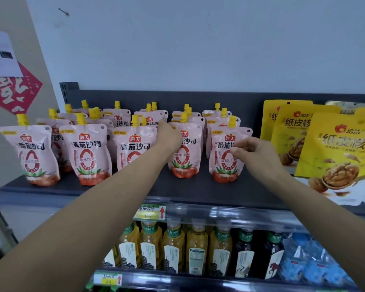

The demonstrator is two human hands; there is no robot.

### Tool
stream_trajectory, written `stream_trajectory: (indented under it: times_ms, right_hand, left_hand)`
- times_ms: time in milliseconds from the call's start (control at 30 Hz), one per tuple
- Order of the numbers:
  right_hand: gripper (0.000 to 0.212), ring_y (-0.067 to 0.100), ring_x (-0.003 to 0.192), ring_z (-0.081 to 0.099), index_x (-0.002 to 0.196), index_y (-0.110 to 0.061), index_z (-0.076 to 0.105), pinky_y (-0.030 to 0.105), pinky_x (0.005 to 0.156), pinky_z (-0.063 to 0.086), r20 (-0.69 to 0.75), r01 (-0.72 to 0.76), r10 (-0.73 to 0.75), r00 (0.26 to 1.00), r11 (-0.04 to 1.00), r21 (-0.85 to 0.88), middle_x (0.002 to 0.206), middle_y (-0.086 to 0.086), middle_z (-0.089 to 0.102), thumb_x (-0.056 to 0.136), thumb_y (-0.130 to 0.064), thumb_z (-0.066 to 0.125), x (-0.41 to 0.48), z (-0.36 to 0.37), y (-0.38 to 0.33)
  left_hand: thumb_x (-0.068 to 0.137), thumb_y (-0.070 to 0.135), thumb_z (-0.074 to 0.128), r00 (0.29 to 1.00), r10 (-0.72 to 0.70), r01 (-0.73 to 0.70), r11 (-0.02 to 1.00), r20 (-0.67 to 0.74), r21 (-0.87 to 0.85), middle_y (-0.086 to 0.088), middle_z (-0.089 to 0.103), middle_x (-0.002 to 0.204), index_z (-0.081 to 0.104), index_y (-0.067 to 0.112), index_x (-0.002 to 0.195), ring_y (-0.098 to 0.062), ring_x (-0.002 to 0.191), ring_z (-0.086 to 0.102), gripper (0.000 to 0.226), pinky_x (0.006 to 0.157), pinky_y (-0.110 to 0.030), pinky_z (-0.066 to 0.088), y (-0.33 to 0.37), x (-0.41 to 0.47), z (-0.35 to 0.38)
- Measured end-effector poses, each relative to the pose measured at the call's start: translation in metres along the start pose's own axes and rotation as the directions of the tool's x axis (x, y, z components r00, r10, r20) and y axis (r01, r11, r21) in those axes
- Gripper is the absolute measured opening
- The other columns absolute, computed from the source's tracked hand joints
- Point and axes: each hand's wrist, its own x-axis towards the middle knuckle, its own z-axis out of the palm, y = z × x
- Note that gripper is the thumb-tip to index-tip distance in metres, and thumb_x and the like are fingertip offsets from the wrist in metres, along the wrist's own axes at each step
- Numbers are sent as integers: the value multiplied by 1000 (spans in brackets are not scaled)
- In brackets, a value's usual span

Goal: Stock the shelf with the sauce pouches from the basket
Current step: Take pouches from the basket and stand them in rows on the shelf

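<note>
Several pink sauce pouches with yellow caps stand in rows on the dark top shelf (198, 190). My left hand (169, 135) reaches in between the third front pouch (133, 148) and the fourth front pouch (185, 152). It closes on the fourth pouch's upper left edge, with its fingertips hidden. My right hand (251, 153) is at the right edge of the fifth front pouch (224, 157), thumb and fingers pinched on it. Both pouches stand upright on the shelf. The basket is out of view.
Yellow walnut bags (337, 148) stand right of the pouches on the same shelf. Below are tea bottles (173, 247), dark bottles (244, 256) and blue water bottles (303, 258). A wall with a red paper decoration (11, 89) bounds the left side.
</note>
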Motion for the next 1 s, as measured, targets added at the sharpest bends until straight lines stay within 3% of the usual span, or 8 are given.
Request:
stream_trajectory:
  times_ms: [133,200,267,400,500,667,933,1000]
  right_hand:
    - [18,8,89,61,104,-14,66,23,81,50,19,69,-70,997,998,4,93,-5,64,88,-21,62,6,7,-17]
    - [16,0,82,58,102,-15,66,14,74,46,41,106,-107,993,994,27,85,-12,61,88,-21,61,9,11,-26]
    - [16,-3,78,56,102,-15,66,8,66,39,70,137,-141,988,989,58,81,-16,59,88,-20,61,12,15,-35]
    - [17,0,79,55,104,-15,65,9,66,40,130,226,-232,964,972,64,88,-10,61,90,-21,59,22,24,-56]
    - [19,6,88,57,105,-14,66,19,78,42,156,331,-331,931,943,32,96,-7,63,89,-22,60,39,33,-79]
    - [19,10,92,54,105,-10,67,21,78,38,323,432,-420,848,901,37,103,1,64,89,-16,59,77,57,-121]
    - [32,32,113,59,114,3,64,34,90,48,583,444,-216,783,850,-282,120,19,64,88,-13,57,123,125,-147]
    - [34,30,103,62,113,7,64,34,86,51,597,453,-156,787,803,-388,111,17,66,89,-17,57,131,144,-145]
  left_hand:
    - [93,0,40,997,70,-71,990,7,122,-10,38,142,17,12,145,-23,113,55,58,82,-31,52,9,-4,-9]
    - [92,-3,42,991,130,-131,986,19,103,-8,29,150,18,13,145,-18,118,51,60,85,-20,50,14,-10,-18]
    - [92,-5,43,981,193,-194,974,25,118,-6,30,150,22,12,144,-6,108,50,59,71,-4,43,16,-18,-28]
    - [91,-4,44,957,285,-274,948,-52,161,-3,49,134,42,12,133,-13,115,48,46,87,-20,42,23,-24,-49]
    - [90,-5,42,926,354,-332,928,-131,168,-3,58,115,53,8,122,-10,102,52,36,84,-18,41,31,-30,-65]
    - [89,-6,42,909,361,-308,919,-208,247,-2,60,105,57,9,115,-14,98,56,33,84,-22,48,35,-31,-105]
    - [90,-4,48,955,254,-209,943,-154,259,-7,63,107,60,9,113,-20,99,61,28,82,-25,52,26,-3,-153]
    - [91,-2,47,964,239,-206,948,-112,244,-8,63,108,60,8,112,-21,100,61,26,87,-29,53,24,11,-155]
